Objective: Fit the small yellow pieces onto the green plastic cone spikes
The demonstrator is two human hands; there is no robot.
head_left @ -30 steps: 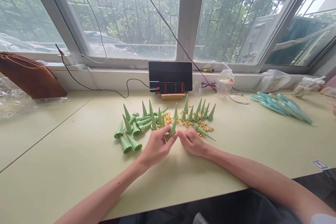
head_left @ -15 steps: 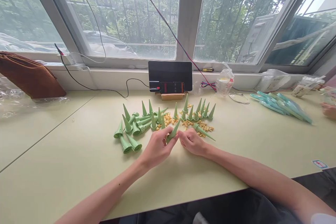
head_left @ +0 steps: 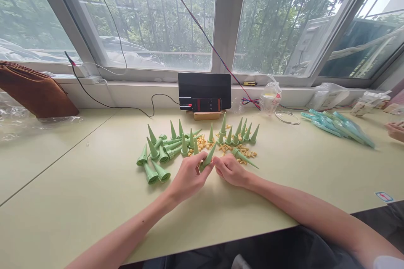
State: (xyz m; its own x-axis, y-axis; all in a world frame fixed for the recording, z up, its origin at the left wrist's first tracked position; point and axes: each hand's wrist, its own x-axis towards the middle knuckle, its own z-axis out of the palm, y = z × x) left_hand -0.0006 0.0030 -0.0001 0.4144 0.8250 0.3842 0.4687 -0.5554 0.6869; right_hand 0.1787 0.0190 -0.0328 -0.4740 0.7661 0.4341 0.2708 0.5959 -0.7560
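My left hand [head_left: 193, 173] is closed around a green plastic spike [head_left: 208, 158], whose pointed end leans up to the right. Against the side of that spike, my right hand [head_left: 232, 169] is closed in a pinch, and whatever lies between its fingertips is hidden. Several more green spikes [head_left: 152, 150] lie or stand at the left of my hands. Others stand upright [head_left: 237, 131] behind them, points up. Small yellow plastic pieces [head_left: 243, 151] are scattered among the spikes, and one spike [head_left: 248, 160] lies across them beyond my right wrist.
A phone [head_left: 207, 104] leans on a cardboard stand before a black tablet [head_left: 204, 84]. Bluish wrapped items [head_left: 337, 126] lie to the right, near another person's hand [head_left: 396, 130]. A brown pouch [head_left: 34, 90] and a plastic-bagged cup [head_left: 271, 97] stand by the window.
My hands and the spike between them have barely moved. At the right edge, the other person's hand has shifted slightly and shows differently.
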